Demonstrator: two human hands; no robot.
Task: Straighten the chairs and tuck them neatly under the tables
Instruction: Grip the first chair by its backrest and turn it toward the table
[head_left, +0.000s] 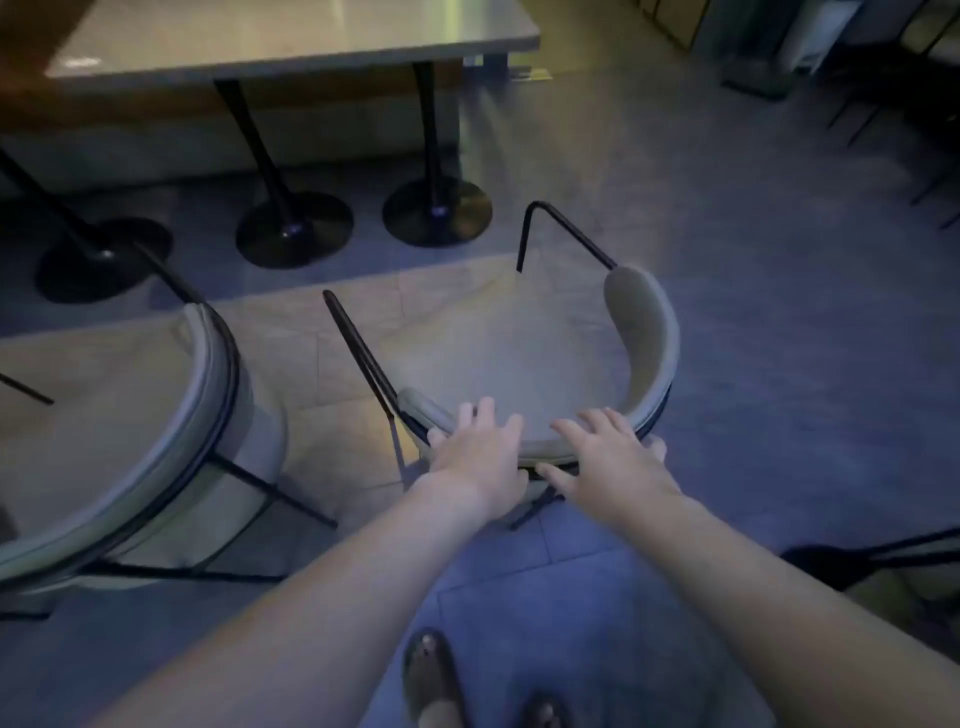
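Now both hands rest spread on the curved back of the grey padded chair with black metal arms (524, 358), left hand (480, 457) and right hand (610, 460) unclenched; the pale rectangular table (291, 47) lies straight ahead, its near edge well apart from the chair.

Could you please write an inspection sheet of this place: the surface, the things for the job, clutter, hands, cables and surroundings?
Surface: tiled floor, dim light; table top bare where visible.
Job's things: middle chair stands apart from the table, not tucked under; left chair beside it, also out.
Clutter: nothing seen.
Hands: left hand and right hand both rest on the middle chair's curved backrest, fingers spread; a closed grip is not visible.
Cables: nothing seen.
Surroundings: three round black table bases under the table; part of another chair at the right edge; the person's foot below.
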